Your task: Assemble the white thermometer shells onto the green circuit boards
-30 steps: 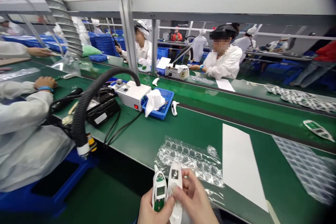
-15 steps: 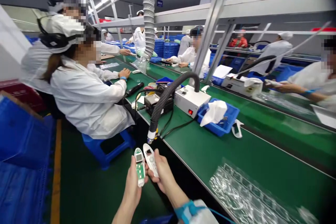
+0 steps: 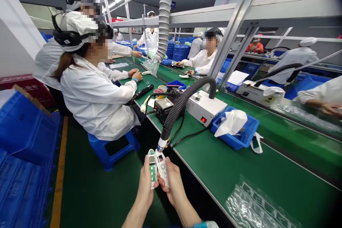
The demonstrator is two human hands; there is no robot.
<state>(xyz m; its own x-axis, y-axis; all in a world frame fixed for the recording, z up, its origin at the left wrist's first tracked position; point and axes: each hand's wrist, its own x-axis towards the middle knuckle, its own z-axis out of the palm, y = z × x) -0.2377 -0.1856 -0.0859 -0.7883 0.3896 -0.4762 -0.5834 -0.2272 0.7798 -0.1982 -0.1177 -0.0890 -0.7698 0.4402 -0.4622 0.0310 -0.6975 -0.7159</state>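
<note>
My left hand [image 3: 145, 182] is closed around a remote-control half with a green circuit board [image 3: 152, 167] and a small screen facing up. Beside it, my right hand [image 3: 173, 180] grips the white front cover of a remote control [image 3: 162, 167], with a dark window and buttons. The two parts lie side by side, their edges close together or touching. Right above the cover's top end hangs the metal-tipped nozzle [image 3: 161, 145] of a black corrugated hose [image 3: 173, 114]. Whether the nozzle touches the cover I cannot tell.
The hose runs to a white box [image 3: 205, 106] with a red switch. A blue tray [image 3: 237, 140] holds white cloth and small parts. Clear plastic trays [image 3: 253, 206] lie on the green bench [image 3: 211, 167]. A co-worker [image 3: 93, 89] sits at the left on a blue stool [image 3: 107, 153].
Both hands have brought the two remote halves closer together, with the cover now right under the hose nozzle. The view has shifted, so the surroundings appear further right.
</note>
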